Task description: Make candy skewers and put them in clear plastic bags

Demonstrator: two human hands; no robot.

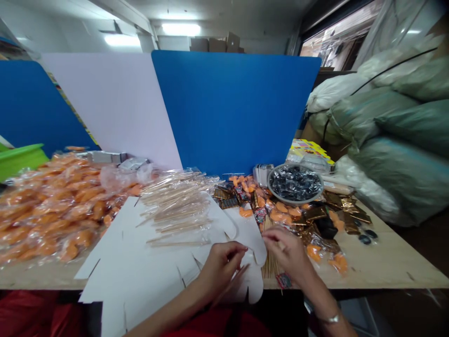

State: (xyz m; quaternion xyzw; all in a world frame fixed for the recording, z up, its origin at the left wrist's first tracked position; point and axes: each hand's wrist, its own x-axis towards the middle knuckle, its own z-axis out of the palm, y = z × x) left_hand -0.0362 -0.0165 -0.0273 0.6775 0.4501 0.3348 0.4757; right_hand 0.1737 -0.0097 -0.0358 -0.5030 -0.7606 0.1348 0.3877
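Observation:
My left hand [224, 262] is closed in a pinch above white die-cut cardboard [150, 285]. What its fingertips hold is too small to make out; a blurred thin brownish strip shows just below the hand. My right hand [289, 252] is curled with thumb and fingers together, over a bundle of loose thin wooden sticks [269, 267]. Anything between those fingers is unclear. Ahead of both hands, several clear bags of wooden sticks [182, 210] lie stacked on the cardboard. A small red and dark packet [283, 280] sits by the table edge, near my right wrist.
Wrapped orange pieces [73, 196] are heaped at left, beside a green tub [23, 159]. A round tray [269, 187] holds black wrapped items, with gold-brown packets [352, 220] around it. Blue board [235, 107] stands behind; large sacks [403, 164] crowd the right.

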